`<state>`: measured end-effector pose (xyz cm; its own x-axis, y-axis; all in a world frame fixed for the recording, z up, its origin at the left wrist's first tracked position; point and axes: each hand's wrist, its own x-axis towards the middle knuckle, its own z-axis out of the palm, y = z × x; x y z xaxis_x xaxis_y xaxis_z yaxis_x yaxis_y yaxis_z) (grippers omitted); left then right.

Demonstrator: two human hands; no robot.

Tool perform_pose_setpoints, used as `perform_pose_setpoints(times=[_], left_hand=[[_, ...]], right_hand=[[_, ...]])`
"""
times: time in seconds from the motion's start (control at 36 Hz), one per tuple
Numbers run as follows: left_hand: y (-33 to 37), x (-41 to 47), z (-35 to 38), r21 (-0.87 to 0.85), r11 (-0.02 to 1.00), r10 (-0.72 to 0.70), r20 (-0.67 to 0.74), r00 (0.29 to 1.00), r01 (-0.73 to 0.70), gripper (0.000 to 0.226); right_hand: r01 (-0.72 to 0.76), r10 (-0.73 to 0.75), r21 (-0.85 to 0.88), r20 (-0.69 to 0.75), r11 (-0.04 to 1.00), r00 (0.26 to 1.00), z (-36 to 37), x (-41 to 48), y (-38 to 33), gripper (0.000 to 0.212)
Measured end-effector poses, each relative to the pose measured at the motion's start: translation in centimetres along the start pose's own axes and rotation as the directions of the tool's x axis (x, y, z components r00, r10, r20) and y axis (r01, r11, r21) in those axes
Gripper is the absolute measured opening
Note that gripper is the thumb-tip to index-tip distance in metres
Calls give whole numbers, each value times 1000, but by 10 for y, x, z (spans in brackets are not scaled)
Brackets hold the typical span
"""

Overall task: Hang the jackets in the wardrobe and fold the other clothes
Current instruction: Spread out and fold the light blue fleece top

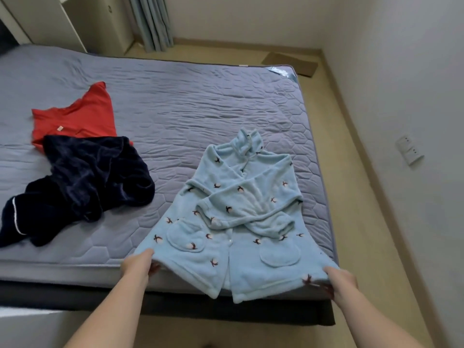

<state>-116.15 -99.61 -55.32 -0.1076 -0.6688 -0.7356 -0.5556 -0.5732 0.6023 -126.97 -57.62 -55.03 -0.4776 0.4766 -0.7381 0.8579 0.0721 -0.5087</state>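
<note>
A light blue fleece top point(241, 222) with a small dark print lies face up near the bed's front right corner, both sleeves crossed over its chest. My left hand point(139, 266) grips its lower left hem corner. My right hand point(339, 280) grips the lower right hem corner, and the hem hangs slightly over the mattress edge. To the left, a crumpled dark navy velvet garment point(82, 187) with white piping lies partly on top of a flat red top point(75, 119).
The grey quilted mattress point(188, 109) fills most of the view, on a dark base. A white cabinet point(42, 21) and grey curtains point(153, 21) stand at the back. Flat cardboard point(288, 62) lies on the floor beyond the bed. A wall socket point(410, 149) is at right.
</note>
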Motion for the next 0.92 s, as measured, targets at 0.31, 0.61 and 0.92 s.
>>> perform_pose_setpoints(times=[0.31, 0.61, 0.92], left_hand=[[41, -8, -12, 5, 995, -104, 31, 994, 103, 47], [5, -57, -74, -87, 988, -128, -1, 992, 127, 41], [-27, -122, -126, -51, 981, -189, 3, 982, 189, 43]], right_hand=[[-79, 79, 70, 9, 994, 997, -25, -34, -42, 33], [-168, 165, 166, 26, 972, 986, -72, -82, 10, 36], [-241, 236, 197, 50, 950, 970, -131, -123, 46, 25]])
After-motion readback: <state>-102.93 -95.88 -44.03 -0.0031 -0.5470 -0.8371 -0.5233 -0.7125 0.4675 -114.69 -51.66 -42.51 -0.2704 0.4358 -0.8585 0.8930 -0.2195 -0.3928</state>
